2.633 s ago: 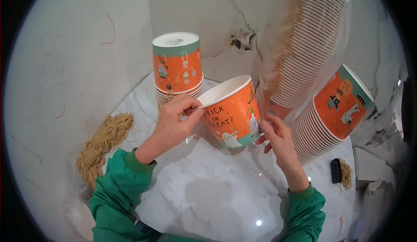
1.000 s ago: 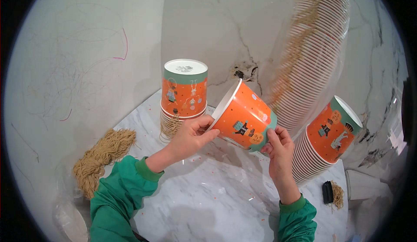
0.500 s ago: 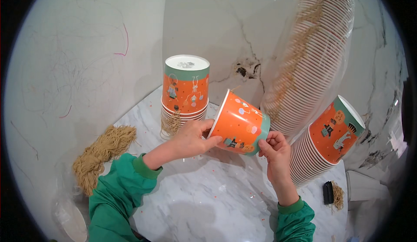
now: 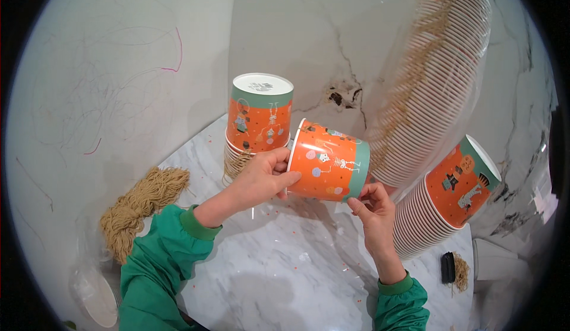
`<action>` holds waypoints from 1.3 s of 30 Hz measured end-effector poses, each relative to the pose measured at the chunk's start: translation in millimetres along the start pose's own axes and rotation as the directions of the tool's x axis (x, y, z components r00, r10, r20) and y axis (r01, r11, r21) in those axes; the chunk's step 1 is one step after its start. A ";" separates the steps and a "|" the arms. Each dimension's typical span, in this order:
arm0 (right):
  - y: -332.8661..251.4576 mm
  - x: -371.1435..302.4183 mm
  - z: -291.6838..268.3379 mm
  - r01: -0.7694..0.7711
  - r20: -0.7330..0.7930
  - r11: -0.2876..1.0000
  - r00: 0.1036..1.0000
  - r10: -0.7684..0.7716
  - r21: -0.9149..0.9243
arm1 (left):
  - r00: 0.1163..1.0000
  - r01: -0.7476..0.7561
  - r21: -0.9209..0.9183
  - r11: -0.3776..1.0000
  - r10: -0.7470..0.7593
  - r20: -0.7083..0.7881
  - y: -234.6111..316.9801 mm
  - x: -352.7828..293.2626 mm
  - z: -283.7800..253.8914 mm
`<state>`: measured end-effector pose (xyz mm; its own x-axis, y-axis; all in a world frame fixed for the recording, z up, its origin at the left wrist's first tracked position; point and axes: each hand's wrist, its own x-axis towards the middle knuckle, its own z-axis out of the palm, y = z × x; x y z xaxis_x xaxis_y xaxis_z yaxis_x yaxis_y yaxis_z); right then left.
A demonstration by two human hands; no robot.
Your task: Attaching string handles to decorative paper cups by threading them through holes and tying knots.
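Note:
An orange paper bucket (image 4: pixel 328 162) with a teal band lies on its side in the air between both hands, rim toward the left. My left hand (image 4: pixel 261 178) grips its rim end. My right hand (image 4: pixel 373 211) holds its teal bottom edge with the fingertips. Behind it stands an upside-down stack of matching orange buckets (image 4: pixel 259 116) on the marble table (image 4: pixel 279 271), with tan string handles hanging at its base.
A tall leaning stack of buckets in clear plastic (image 4: pixel 433 81) rises at the right, with another slanted orange stack (image 4: pixel 446 203) below it. A bundle of tan string (image 4: pixel 139 206) lies at the left. A small black object (image 4: pixel 447 267) sits at the right edge.
The bucket has been turned from tilted with its opening up toward lying on its side, and lowered a little. Both hands stayed on it.

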<state>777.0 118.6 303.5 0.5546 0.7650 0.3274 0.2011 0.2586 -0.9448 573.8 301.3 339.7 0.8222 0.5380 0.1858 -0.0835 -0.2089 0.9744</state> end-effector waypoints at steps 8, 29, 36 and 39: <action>4.2 0.1 -3.2 0.094 0.042 0.979 0.995 -0.088 -0.180 | 1.000 0.022 -0.202 0.979 -0.023 -0.001 8.6 -2.3 2.9; -11.6 2.7 -8.9 0.019 -0.060 0.993 0.998 -0.012 0.118 | 0.995 -0.027 -0.079 0.997 0.035 0.096 -9.5 -1.8 13.1; -9.7 1.4 -1.9 0.019 -0.041 0.999 0.999 -0.018 0.035 | 0.996 -0.060 -0.122 0.991 0.068 0.065 -4.4 -1.4 9.6; -7.0 1.3 -3.2 0.053 -0.037 0.999 0.998 -0.053 -0.002 | 0.997 -0.044 -0.136 0.990 0.051 0.053 -0.7 -0.5 11.0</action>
<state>779.0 115.9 310.6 0.5723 0.7282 0.3771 0.2320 0.2973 -0.9262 579.6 292.2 337.6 0.8454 0.4828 0.2286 -0.1951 -0.1193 0.9735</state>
